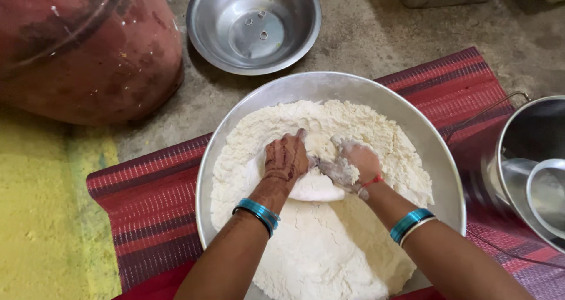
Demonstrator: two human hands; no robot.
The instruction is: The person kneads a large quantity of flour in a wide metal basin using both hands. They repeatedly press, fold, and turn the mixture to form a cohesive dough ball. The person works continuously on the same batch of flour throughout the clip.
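Observation:
A wide steel basin sits in front of me, heaped with white flour. Both hands are in the middle of the heap, where the flour looks wet and smooth. My left hand, marked with dark henna, presses fingers-down into the flour. My right hand, caked with sticky dough, is curled around a lump of wet dough beside it. The two hands almost touch. Blue bangles circle both wrists, and a red thread is on the right wrist.
An empty steel bowl lies on the concrete floor beyond the basin. A large red clay pot stands at the upper left. A steel pail with a smaller vessel inside is at the right. A red striped mat lies under the basin.

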